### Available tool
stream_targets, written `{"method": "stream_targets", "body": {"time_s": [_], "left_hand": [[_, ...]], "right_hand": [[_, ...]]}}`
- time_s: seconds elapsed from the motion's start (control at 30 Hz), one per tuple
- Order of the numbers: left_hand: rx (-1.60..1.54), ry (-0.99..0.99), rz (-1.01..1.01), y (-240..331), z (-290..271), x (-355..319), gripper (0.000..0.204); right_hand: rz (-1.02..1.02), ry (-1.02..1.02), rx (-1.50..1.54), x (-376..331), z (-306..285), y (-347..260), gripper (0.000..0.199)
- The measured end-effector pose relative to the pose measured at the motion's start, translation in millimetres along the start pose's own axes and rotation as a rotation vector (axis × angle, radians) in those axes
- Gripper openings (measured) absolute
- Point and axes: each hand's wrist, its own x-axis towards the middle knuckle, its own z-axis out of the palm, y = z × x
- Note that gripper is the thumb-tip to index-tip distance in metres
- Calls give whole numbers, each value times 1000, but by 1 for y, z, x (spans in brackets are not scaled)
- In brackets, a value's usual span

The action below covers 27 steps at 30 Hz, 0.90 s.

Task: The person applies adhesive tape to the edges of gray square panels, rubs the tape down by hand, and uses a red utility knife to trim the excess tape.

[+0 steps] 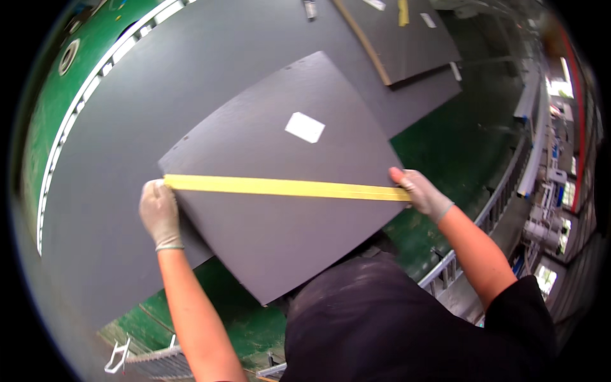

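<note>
A dark grey flat panel lies tilted across the front of a large grey table surface, its near corner beside my body. A strip of yellow tape runs over the panel from side to side. At the strip's left end my left hand, in a pale glove, has its fingers closed on the tape at the panel's edge. My right hand, also gloved, grips the other end at the right edge, thumb on top and the other fingers mostly hidden. A white label sits on the panel's far half.
Farther back on the right, another grey panel with a light brown edge carries a yellow strip and white labels. A small object lies on the table near the top. Roller conveyors and green floor flank the right side.
</note>
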Motion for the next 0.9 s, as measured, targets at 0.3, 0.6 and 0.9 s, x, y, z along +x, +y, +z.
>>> {"method": "stream_targets", "body": {"time_s": [0.3,0.6,0.9], "left_hand": [[-158,-516,887,200,42,-154,37],[-3,-244,986,181,132,-192,41],[48,-146,958,181,132,-201,27]], "right_hand": [[65,-204,550,16,73,0,77],[57,-472,905,52,114,28,72],[-51,-765,832,62,104,34,75]]}}
